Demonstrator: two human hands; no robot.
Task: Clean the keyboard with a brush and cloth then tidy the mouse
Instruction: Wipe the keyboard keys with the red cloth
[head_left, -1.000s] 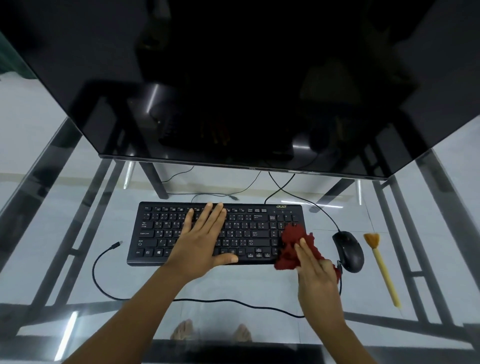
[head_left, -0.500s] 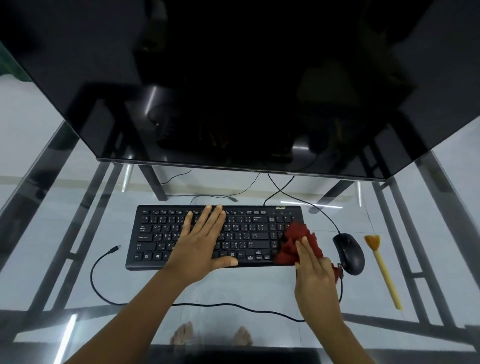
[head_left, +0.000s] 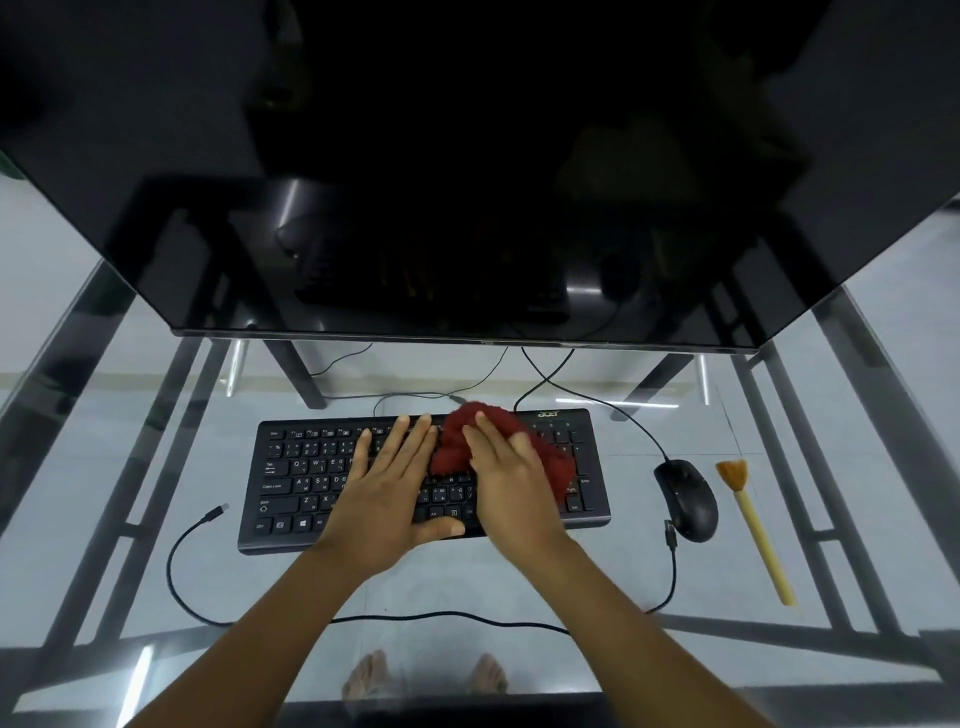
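Counter (head_left: 519, 582): clear glass on dark metal bars, with the pale floor visible through it.
Keyboard (head_left: 306, 488): black, flat on the counter below the monitor's lower edge, its long side running left to right; both hands lie on its middle and right part.
Cloth (head_left: 460, 441): dark red and bunched, on the keys in the upper middle of the keyboard, reaching its far edge; most of it shows to the left of, beyond and to the right of the right hand.
Right hand (head_left: 511, 488): palm down on the cloth, pressing it onto the keys; the grip is loose, with the fingers mostly stretched forward over the fabric, not closed round it.
Left hand (head_left: 387, 499): flat on the keys just left of the cloth; the grip is wide, fingers straight and slightly spread, thumb out along the near edge of the keyboard, holding nothing.
Mouse (head_left: 687, 499): black, on the counter just right of the keyboard and apart from it; its cord runs back under the monitor.
Brush (head_left: 753, 525): pale yellow handle with an orange tuft at the far end, lying just right of the mouse, untouched.
Loose cable (head_left: 174, 561): black, looping on the counter in front of the keyboard; one plug lies left of the keyboard, another just beside the mouse.
Monitor (head_left: 467, 182): large, dark, fills the upper view.
Feet (head_left: 426, 675): bare, seen through the glass.
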